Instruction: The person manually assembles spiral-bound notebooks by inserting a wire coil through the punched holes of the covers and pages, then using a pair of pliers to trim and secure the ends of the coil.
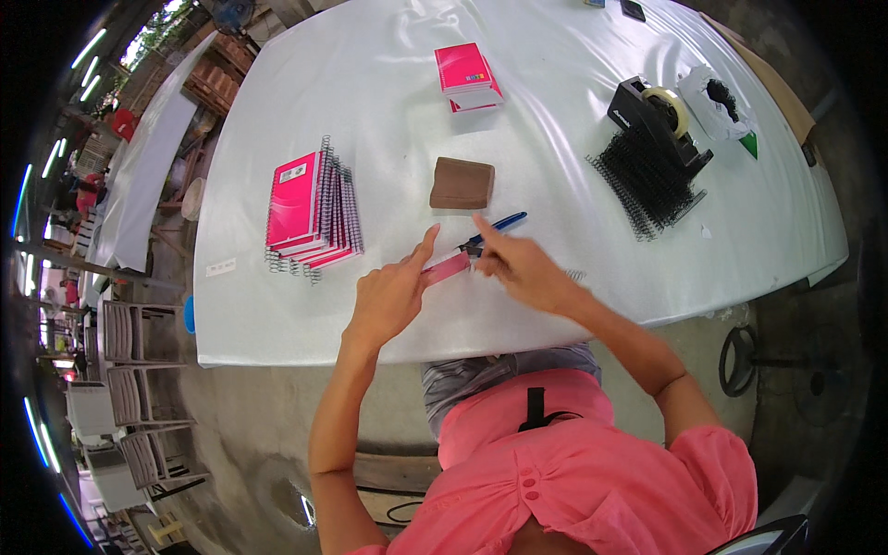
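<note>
My left hand grips a small pink notebook near the table's front edge, its thumb and fingers along the notebook's left end. At the notebook's other end is my right hand, fingers bent together and slightly blurred; what they pinch is hidden. A dark wire coil shows just right of that hand. Blue-handled pliers lie just beyond the notebook, partly covered by my right fingers. Farther off sits a brown block.
Pink spiral notebooks are stacked at the left. More pink notebooks stand at the far middle. To the right are black coils, a tape dispenser and a white plastic bag. A pedestal fan stands beyond the table's right front.
</note>
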`<state>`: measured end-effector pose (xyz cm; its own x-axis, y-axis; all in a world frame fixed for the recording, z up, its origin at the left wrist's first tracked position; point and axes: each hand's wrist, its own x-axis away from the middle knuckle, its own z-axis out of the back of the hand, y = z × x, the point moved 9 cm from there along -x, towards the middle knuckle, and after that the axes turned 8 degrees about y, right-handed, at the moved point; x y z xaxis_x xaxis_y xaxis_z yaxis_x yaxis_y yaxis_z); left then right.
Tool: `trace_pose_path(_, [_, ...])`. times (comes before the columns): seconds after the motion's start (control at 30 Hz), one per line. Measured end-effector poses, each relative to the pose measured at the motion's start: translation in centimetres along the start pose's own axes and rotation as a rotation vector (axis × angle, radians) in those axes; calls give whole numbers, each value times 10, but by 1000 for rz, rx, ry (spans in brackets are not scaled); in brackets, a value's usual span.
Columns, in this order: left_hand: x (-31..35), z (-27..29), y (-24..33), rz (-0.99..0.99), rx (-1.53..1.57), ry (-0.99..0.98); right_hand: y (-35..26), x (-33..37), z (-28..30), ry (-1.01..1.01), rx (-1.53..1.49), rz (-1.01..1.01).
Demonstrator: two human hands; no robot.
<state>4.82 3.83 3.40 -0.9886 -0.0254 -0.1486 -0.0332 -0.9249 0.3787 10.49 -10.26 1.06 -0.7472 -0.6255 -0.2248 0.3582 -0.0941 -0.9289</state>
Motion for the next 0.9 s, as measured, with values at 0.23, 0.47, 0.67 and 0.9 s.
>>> trace_pose_path(0.23, [-5, -2, -3, 86, -98, -97, -1, 2, -13, 53, 220, -36])
trace_pose_path(0.47, [-8, -1, 0, 50, -81, -94, -9, -40, 22, 5, 8, 2])
trace_pose_path(0.67, [-7, -4, -6, 102, -110, -121, -9, -43, 5, -164, -31, 43])
trace_pose_path(0.9, [-8, -3, -4, 127, -112, -158, -20, -40, 9, -228, 234, 44])
